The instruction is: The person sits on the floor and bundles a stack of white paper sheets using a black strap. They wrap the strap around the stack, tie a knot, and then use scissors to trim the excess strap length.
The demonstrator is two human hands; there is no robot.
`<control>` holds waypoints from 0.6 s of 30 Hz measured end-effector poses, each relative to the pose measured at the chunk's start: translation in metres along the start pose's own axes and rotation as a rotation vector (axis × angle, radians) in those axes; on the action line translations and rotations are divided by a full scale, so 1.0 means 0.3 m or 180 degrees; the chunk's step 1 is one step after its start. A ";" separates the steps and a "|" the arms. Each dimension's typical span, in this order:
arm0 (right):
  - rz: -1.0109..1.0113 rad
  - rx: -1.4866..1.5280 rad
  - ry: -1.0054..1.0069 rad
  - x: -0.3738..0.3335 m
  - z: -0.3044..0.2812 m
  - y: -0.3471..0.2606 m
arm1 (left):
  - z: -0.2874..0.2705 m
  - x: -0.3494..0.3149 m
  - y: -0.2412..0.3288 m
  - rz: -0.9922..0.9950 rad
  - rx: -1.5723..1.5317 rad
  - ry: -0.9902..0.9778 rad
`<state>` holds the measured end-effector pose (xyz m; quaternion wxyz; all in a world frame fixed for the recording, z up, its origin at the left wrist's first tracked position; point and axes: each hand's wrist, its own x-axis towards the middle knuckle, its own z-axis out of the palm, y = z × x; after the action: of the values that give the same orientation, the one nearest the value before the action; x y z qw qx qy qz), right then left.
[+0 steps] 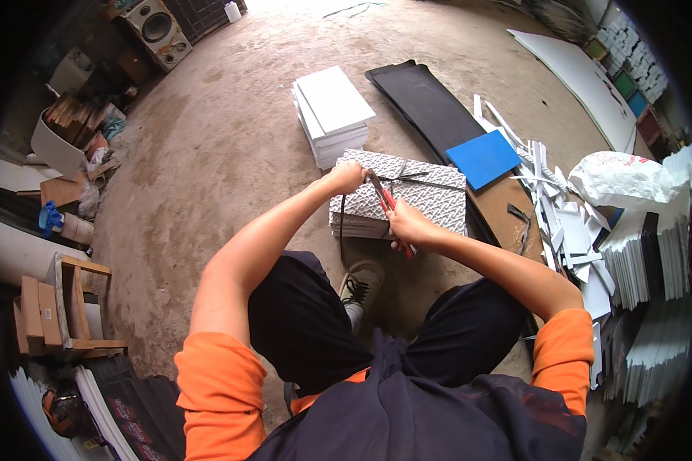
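Note:
In front of my knees lies a bundle of boards (446, 207) with a white-and-grey patterned top. Black strapping (430, 183) runs across it, crossing near the middle, and one length hangs down its near side. My right hand (409, 225) is wrapped round the red handles of a pair of pincers (386, 200). The metal jaws point away from me, over the bundle's top, close to my left fingers. Closed at the bundle's far left corner is my left hand (347, 177), seemingly pinching the black strapping; its fingertips are partly hidden.
Behind the bundle stands a stack of white boards (334, 100). Long black sheets (423, 104) and a blue panel (483, 159) lie to its right. White offcuts (573, 230) and stacked panels (630, 261) crowd the right side. A wooden stool (75, 300) stands at left.

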<state>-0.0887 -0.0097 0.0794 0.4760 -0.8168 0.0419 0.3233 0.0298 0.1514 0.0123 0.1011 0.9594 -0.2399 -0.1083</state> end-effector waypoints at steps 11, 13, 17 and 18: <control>0.0752 0.0366 -0.0500 0.164 0.047 0.087 | -0.122 0.016 0.093 0.0147 -0.0416 0.0205; 0.0484 -0.0051 -0.0451 0.165 0.037 0.086 | -0.115 -0.002 0.046 -0.0150 -0.0435 0.0258; -0.0319 -0.0120 -0.0159 0.176 -0.053 0.203 | -0.110 -0.011 0.079 -0.0338 -0.0908 0.0142; -0.0186 -0.0393 -0.0183 0.134 -0.087 0.175 | -0.117 -0.008 0.099 -0.0444 -0.1099 0.0093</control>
<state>-0.0641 -0.0498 0.0260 0.4350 -0.8358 -0.0156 0.3346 0.0238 0.1318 0.0534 0.2599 0.9436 -0.1492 -0.1406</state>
